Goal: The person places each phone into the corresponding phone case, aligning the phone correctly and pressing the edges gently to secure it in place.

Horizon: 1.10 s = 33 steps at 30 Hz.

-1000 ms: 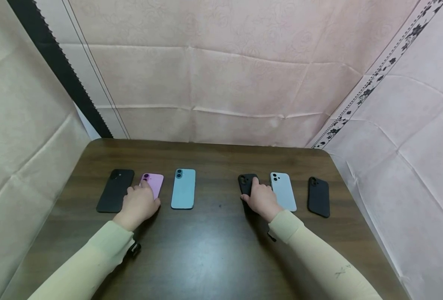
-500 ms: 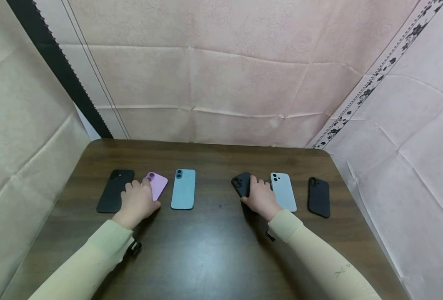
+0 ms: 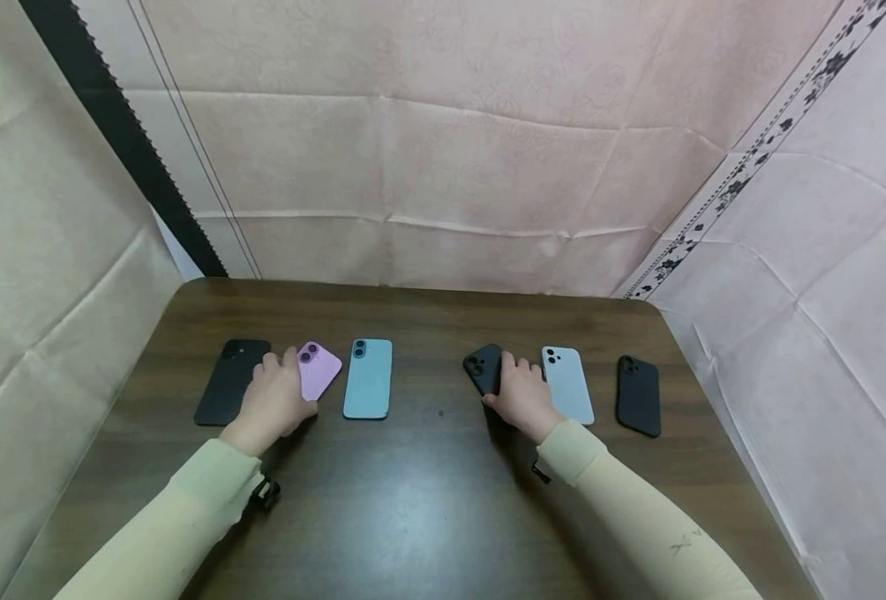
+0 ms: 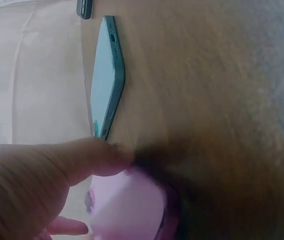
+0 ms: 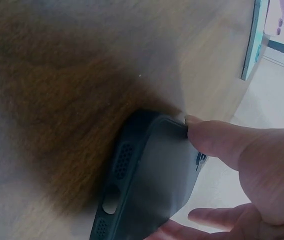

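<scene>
My left hand holds a purple phone by its edges, turned so its camera end points up and right. In the left wrist view the thumb presses one edge of the purple phone; fingers show past its far side. My right hand grips a phone in a black case between thumb and fingers, its camera end angled to the left. The right wrist view shows the thumb at the edge of the black-cased phone, and the end with the port cutout faces the camera. Parts of both phones are hidden by the hands.
On the wooden table a large black phone lies left of the left hand. A teal phone lies between the hands. A pale blue phone and another black phone lie to the right. Pale cloth hangs behind.
The purple phone has turned clockwise and shifted right in my left hand. The black-cased phone has turned counterclockwise, its camera end swinging left, then stayed still. The other phones have not moved.
</scene>
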Each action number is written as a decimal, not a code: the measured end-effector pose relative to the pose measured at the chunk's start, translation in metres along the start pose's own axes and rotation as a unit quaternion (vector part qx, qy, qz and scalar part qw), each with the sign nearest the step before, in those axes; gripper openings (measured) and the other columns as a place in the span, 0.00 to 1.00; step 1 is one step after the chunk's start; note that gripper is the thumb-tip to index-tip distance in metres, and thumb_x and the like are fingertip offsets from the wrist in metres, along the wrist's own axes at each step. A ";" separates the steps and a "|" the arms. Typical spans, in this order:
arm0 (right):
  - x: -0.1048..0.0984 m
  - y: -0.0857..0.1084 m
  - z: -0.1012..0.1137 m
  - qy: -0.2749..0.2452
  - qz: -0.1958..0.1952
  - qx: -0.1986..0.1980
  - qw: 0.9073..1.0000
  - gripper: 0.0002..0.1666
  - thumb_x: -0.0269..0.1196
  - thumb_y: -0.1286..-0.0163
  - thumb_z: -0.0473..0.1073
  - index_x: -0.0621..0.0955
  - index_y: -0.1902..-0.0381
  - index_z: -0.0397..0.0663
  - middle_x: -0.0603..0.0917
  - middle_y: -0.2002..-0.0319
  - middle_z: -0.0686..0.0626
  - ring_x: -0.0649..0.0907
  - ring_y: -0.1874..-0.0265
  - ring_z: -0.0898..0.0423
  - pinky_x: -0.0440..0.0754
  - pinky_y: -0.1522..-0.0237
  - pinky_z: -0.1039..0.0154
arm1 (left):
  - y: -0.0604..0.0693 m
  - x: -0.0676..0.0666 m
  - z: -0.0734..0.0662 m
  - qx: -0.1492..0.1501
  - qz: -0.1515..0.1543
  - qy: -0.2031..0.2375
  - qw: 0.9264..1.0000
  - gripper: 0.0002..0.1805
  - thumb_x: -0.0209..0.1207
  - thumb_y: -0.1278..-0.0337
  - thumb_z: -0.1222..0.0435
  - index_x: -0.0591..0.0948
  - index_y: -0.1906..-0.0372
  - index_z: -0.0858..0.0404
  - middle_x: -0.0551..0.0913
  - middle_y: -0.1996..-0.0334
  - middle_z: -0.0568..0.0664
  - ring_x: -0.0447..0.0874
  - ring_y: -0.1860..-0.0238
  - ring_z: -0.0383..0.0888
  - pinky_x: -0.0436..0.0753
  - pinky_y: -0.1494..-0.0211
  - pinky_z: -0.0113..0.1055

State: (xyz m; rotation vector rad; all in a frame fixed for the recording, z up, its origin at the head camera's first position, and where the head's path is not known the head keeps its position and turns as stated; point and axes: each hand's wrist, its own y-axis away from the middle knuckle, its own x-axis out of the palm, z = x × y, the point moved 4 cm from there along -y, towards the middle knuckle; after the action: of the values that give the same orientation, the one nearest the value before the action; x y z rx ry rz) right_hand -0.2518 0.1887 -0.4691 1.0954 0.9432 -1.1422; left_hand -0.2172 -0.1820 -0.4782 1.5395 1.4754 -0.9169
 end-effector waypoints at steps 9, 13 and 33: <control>0.002 0.002 -0.002 -0.021 -0.010 -0.006 1.000 0.53 0.70 0.41 0.56 0.58 0.28 0.41 0.68 0.42 0.31 0.75 0.49 0.37 0.79 0.56 0.43 | -0.001 -0.003 0.006 0.004 0.007 0.018 1.000 0.59 0.78 0.64 0.59 0.53 0.33 0.80 0.64 0.46 0.78 0.63 0.50 0.69 0.70 0.45 0.65; 0.002 0.002 -0.003 -0.022 -0.024 -0.015 0.999 0.54 0.71 0.42 0.57 0.59 0.28 0.41 0.68 0.43 0.32 0.73 0.48 0.38 0.77 0.53 0.44 | 0.000 -0.005 0.006 -0.001 0.006 0.004 1.000 0.55 0.79 0.65 0.57 0.59 0.37 0.81 0.68 0.50 0.76 0.68 0.55 0.66 0.74 0.49 0.63; -0.003 0.000 -0.013 -0.046 -0.031 0.001 0.998 0.52 0.68 0.38 0.57 0.57 0.32 0.29 0.66 0.44 0.27 0.76 0.51 0.38 0.79 0.53 0.44 | -0.003 -0.022 0.008 -0.049 0.088 0.077 0.992 0.32 0.64 0.39 0.63 0.62 0.39 0.75 0.75 0.54 0.69 0.77 0.60 0.58 0.82 0.59 0.53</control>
State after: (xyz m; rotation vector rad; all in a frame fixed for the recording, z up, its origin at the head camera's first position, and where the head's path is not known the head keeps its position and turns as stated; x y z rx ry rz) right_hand -0.2524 0.2021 -0.4691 1.0118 0.9088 -1.2337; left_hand -0.2215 -0.1984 -0.4614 1.6676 1.4418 -0.6260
